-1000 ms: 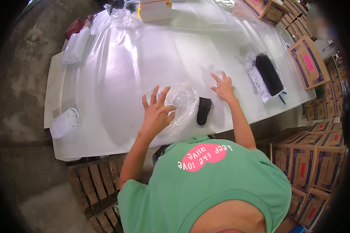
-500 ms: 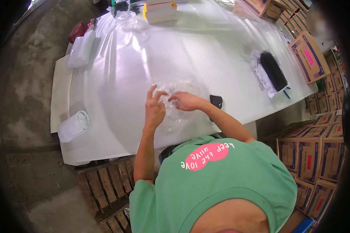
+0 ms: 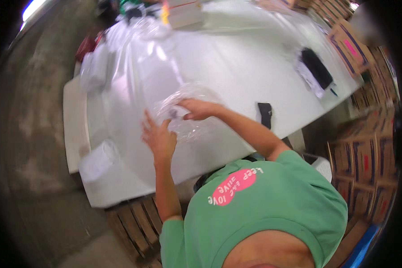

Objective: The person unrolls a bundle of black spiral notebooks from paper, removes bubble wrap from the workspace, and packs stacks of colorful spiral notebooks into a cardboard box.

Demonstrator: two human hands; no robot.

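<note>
A crumpled heap of clear plastic film [image 3: 194, 130] lies on the white-covered table between my two hands. My left hand [image 3: 160, 139] is at its left edge, with the fingers spread. At the film's upper right, my right hand [image 3: 200, 109] reaches over it. Its thumb and fingers are apart and bent toward the left hand. A small grey spot shows through the film between the hands, too blurred to name. Right of my right forearm lies a flat black strip [image 3: 265, 115] that looks like cloth.
At the right, a black bristly block [image 3: 317, 69] rests on white wrapping. Cartons [image 3: 364, 156] are stacked beyond the table's right edge. A white roll [image 3: 98, 160] lies at the left edge. White boxes [image 3: 185, 15] and plastic film stand at the back. A wooden pallet [image 3: 134, 225] is below the near edge.
My left hand has moved left and its fingers have spread. The right hand has shifted left over the film. The whole view has tilted, and more of the black strip shows.
</note>
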